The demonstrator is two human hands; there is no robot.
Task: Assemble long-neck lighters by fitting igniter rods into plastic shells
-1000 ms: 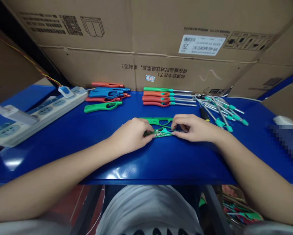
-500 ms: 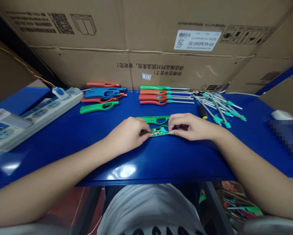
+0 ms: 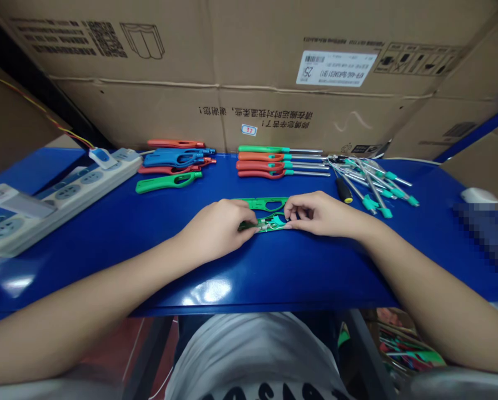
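Note:
In the head view, an opened green lighter half-shell lies at the middle of the blue table, with a teal trigger and thin wires inside it. My left hand is closed, thumb and fingers gripping the shell's left end. At the other end, the closed fingers of my right hand pinch close to the trigger; whether they hold a wire or the shell's edge is hidden. Just behind lies another green half-shell with an oval finger hole, partly covered by my left hand.
Lighter casings are piled at back left, beside a power strip. Assembled long lighters lie at back centre. Metal tubes with teal triggers and a black-yellow screwdriver lie right. A cardboard box stands behind.
My right hand has shifted slightly left and up, its fingers curling a little more at the shell's right end. My left hand stays in place on the shell.

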